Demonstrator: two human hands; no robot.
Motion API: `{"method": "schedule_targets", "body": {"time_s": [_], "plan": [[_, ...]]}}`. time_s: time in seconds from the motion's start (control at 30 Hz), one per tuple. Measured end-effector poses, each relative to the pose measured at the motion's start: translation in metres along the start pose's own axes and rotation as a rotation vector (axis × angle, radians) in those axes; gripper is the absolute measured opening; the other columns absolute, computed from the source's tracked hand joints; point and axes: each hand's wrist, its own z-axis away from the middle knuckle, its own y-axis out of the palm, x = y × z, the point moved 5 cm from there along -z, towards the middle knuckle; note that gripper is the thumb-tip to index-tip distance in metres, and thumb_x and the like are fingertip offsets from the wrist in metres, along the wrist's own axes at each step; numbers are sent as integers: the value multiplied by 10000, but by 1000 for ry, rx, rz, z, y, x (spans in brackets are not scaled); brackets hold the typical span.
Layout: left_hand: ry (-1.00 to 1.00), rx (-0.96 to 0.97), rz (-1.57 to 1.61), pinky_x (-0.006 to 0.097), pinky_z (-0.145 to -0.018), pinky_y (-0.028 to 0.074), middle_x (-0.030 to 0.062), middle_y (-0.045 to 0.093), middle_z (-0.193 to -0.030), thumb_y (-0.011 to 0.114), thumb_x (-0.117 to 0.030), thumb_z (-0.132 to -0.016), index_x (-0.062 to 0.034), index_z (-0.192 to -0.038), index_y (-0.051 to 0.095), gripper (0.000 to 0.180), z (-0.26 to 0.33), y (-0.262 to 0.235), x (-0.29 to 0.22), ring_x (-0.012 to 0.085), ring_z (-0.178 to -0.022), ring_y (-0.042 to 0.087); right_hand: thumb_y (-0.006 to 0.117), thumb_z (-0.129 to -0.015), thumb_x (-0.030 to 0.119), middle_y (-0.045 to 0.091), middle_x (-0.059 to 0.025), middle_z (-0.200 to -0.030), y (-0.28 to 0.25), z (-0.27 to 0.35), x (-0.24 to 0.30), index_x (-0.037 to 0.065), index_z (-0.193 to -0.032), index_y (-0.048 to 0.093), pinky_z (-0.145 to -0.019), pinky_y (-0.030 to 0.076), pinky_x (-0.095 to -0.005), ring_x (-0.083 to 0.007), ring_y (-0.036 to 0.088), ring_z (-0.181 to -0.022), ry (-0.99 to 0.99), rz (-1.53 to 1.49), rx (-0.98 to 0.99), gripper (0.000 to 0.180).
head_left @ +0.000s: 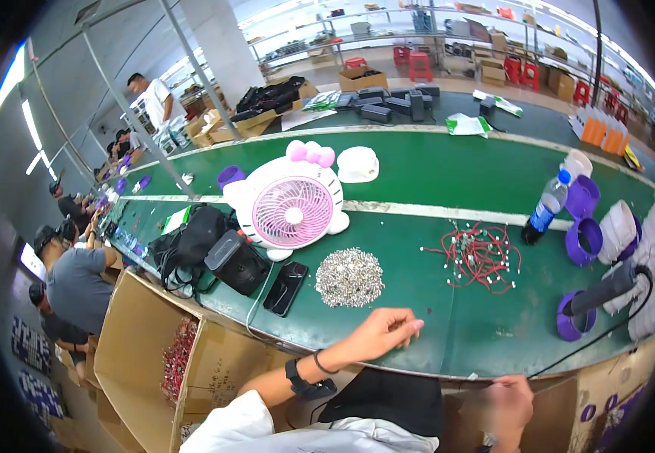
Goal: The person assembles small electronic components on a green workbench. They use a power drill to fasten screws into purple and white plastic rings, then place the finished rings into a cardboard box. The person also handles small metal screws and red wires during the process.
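My left hand (384, 330) rests at the near edge of the green table (463, 332), fingers loosely curled and pinched together; I cannot tell whether something tiny is between them. A black band sits on that wrist. Just beyond it lies a pile of small silver metal parts (350, 277). My right hand (502, 405) is low at the table's front edge, blurred, its fingers closed around a thin black cable (569, 355). To the right on the table lies a tangle of red wires with white ends (480, 255).
A pink and white cat-shaped fan (291, 202), a black phone (285, 288) and black bags (210, 249) sit left of the pile. A bottle (546, 208), purple and white cups (588, 226) and a grey tool (603, 291) stand right. An open cardboard box (157, 355) is lower left. Seated people line the far left.
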Motion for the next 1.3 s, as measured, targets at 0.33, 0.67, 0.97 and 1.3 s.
{"method": "schedule_targets", "body": {"time_s": [0.33,0.67,0.97,1.3], "plan": [[111,-103,-400,314,-491,387,64,496,-529,652,-172,-977,-14,-752,632,275,-9,-3,7,129,-490,427,713,-905,97,719,-71,-834,-45,-40,19,-9,-968,700,-681,524,-263,-112,665,-745,81,217,267,124],[171,-185,-399,339,-647,498,121,642,-791,690,-25,-879,-16,-955,686,76,11,18,44,244,-689,622,735,-828,101,659,-54,-864,-284,-152,36,7,-1039,651,-527,458,-265,-104,588,-617,-102,453,-473,245],[197,-188,-405,349,-662,511,128,673,-833,699,-41,-877,-22,-971,696,95,9,18,45,258,-718,650,791,-735,155,678,-206,-921,-344,-233,-41,19,-941,676,-822,514,-467,-408,648,-930,-156,1282,-645,272],[191,-149,-379,373,-701,526,132,674,-890,657,-66,-918,-20,-1011,679,106,17,13,43,274,-783,658,696,-913,214,719,-150,-869,-319,-118,49,-16,-987,658,-694,549,-361,-234,678,-745,-365,961,-982,244]]}}
